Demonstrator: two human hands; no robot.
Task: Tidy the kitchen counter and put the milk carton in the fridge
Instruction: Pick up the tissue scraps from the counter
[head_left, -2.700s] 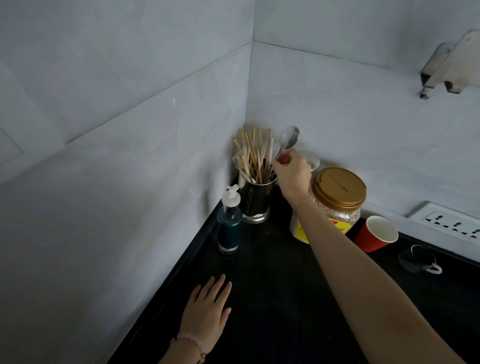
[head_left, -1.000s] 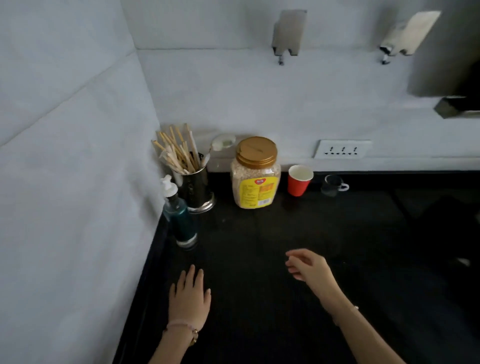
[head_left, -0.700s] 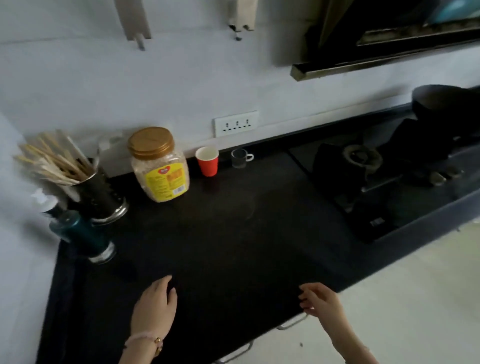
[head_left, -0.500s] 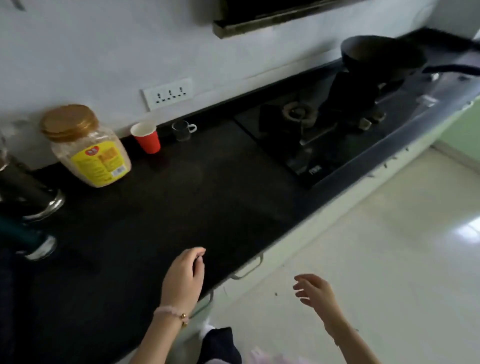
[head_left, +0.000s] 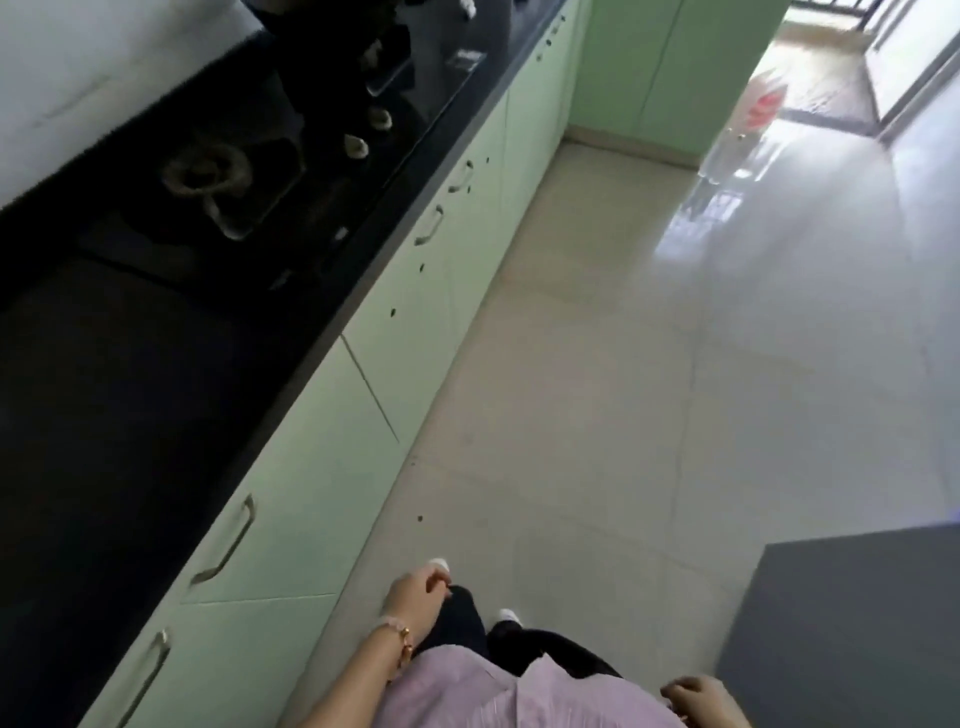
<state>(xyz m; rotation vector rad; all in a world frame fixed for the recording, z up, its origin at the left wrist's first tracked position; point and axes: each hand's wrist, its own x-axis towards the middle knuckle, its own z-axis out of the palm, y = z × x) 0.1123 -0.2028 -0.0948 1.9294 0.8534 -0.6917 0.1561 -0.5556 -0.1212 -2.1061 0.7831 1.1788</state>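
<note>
My left hand (head_left: 415, 603) hangs loosely at my side above the floor, off the black counter (head_left: 130, 374), fingers curled and holding nothing. A bead bracelet circles its wrist. My right hand (head_left: 698, 699) shows at the bottom right beside my pink shirt, fingers loosely bent, with nothing in it. No milk carton and no fridge are in view. The picture is tilted and blurred.
The counter runs along the left with a gas hob (head_left: 218, 171) set in it. Pale green cabinet doors with metal handles (head_left: 228, 540) sit under it. A glossy tiled floor (head_left: 649, 364) stretches ahead to a bright doorway. A grey surface (head_left: 852, 634) stands at the lower right.
The view has swung right, away from the counter corner with the jar, cup and chopstick holder. My left hand has come off the counter, and both hands have dropped to my sides.
</note>
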